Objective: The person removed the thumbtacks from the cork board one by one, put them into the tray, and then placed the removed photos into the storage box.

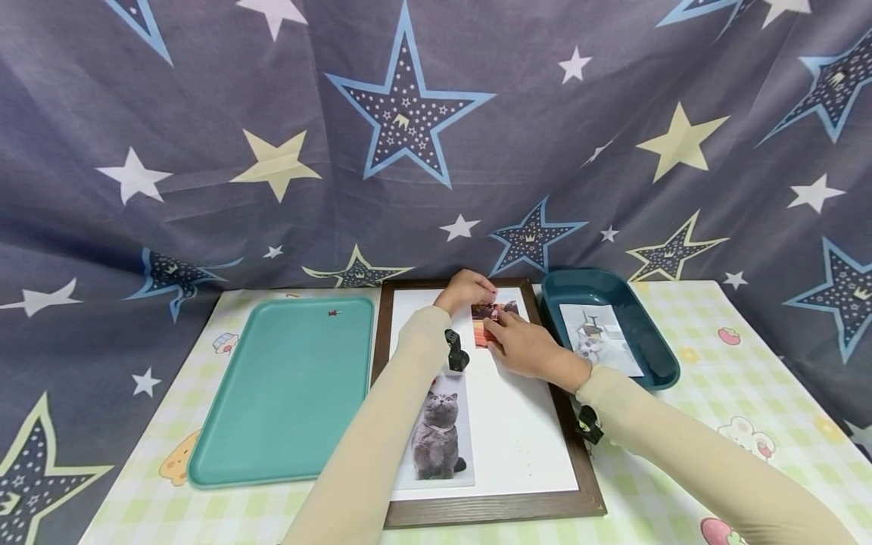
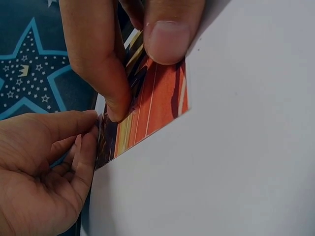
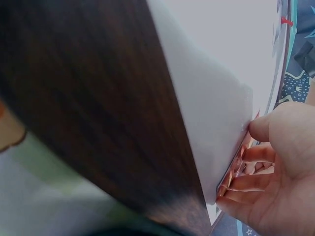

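Observation:
On the white board [image 1: 518,424] lies a small orange and dark photo [image 1: 480,333], near the far edge. My left hand [image 1: 467,291] is at its far side, and in the left wrist view the left fingertips [image 2: 92,118] pinch its edge. From the right, my right hand [image 1: 526,347] holds the same photo, thumb and fingers touching it and partly covering it. A grey cat photo [image 1: 439,435] lies lower on the board, partly behind the left sleeve. A red push pin [image 3: 287,21] stands out in the right wrist view.
A dark wooden frame [image 1: 497,509] surrounds the board. To its left is a green tray [image 1: 286,393] with a small red item [image 1: 334,312], probably a pin. On the right stands a dark teal bin [image 1: 657,359] containing a picture sheet [image 1: 616,348]. A star-patterned curtain [image 1: 477,204] hangs behind.

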`<state>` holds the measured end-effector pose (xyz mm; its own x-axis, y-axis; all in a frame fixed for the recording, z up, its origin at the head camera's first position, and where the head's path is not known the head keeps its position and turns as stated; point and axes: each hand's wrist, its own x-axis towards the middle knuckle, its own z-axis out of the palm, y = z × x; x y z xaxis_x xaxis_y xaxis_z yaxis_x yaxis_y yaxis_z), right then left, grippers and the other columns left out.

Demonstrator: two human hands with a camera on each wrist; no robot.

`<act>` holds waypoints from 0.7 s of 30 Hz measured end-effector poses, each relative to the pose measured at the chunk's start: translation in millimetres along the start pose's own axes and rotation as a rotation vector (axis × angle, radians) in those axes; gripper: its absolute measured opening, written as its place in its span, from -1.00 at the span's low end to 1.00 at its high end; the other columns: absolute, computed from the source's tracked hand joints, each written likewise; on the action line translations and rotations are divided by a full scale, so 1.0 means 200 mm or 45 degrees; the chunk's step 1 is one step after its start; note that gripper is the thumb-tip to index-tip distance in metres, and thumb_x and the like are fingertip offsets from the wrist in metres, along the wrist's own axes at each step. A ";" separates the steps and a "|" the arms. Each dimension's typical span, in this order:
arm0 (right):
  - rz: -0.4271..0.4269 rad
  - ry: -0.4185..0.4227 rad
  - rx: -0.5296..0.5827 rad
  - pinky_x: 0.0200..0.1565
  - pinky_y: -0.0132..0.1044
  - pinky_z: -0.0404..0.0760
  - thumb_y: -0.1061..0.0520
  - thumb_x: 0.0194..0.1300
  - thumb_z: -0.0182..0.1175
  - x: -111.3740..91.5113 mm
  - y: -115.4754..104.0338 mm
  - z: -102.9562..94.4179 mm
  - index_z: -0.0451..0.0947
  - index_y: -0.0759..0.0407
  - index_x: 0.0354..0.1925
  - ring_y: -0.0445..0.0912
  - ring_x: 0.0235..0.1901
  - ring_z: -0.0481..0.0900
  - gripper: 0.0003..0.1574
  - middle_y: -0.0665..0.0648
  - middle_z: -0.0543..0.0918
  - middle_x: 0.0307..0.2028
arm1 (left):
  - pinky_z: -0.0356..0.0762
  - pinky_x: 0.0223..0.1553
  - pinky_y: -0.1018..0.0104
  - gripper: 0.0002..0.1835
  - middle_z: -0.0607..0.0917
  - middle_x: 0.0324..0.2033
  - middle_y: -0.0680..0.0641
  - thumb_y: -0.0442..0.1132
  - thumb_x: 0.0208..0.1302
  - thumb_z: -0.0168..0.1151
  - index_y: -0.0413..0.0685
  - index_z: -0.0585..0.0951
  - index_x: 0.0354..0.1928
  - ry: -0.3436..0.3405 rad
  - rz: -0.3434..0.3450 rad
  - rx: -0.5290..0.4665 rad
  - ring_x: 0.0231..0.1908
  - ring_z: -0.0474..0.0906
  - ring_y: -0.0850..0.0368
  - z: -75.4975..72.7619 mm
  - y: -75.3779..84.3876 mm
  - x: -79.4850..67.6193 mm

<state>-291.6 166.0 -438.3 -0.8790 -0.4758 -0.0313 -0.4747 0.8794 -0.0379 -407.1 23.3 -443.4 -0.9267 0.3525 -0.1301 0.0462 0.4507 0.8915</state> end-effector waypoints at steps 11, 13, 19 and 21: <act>-0.001 -0.011 0.001 0.29 0.19 0.53 -0.01 0.57 0.03 0.00 0.00 0.01 0.41 0.25 0.42 0.34 0.40 0.38 -0.40 0.48 0.35 0.42 | 0.60 -0.27 0.45 -0.78 0.80 -0.22 -0.21 -0.42 0.24 0.34 -0.34 0.75 -0.09 0.006 -0.024 -0.029 -0.37 0.59 0.24 0.01 -0.01 -0.01; -0.004 -0.007 -0.001 0.29 0.19 0.54 -0.01 0.57 0.03 0.00 0.00 0.01 0.41 0.24 0.42 0.33 0.39 0.39 -0.40 0.48 0.35 0.42 | 0.59 -0.29 0.46 -0.78 0.79 -0.30 -0.16 -0.42 0.23 0.34 -0.35 0.75 -0.09 0.007 -0.024 -0.040 -0.38 0.58 0.25 0.00 -0.01 -0.02; -0.008 0.006 -0.002 0.25 0.19 0.58 0.00 0.56 0.05 0.00 -0.01 0.01 0.42 0.25 0.41 0.33 0.38 0.41 -0.40 0.48 0.37 0.41 | 0.53 -0.34 0.48 -0.78 0.68 -0.45 0.03 -0.42 0.23 0.32 -0.36 0.74 -0.10 0.002 -0.006 -0.028 -0.41 0.54 0.26 0.00 -0.01 -0.02; -0.010 0.021 -0.004 0.23 0.19 0.59 0.00 0.55 0.06 0.00 -0.01 0.01 0.43 0.26 0.40 0.33 0.36 0.42 -0.41 0.48 0.38 0.40 | 0.52 -0.34 0.49 -0.78 0.67 -0.45 0.03 -0.41 0.24 0.32 -0.36 0.74 -0.09 0.003 0.005 -0.019 -0.41 0.53 0.26 0.00 -0.01 -0.01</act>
<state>-290.8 164.4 -439.3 -0.8758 -0.4825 -0.0146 -0.4818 0.8756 -0.0352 -404.9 21.5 -444.7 -0.9274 0.3525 -0.1255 0.0444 0.4367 0.8985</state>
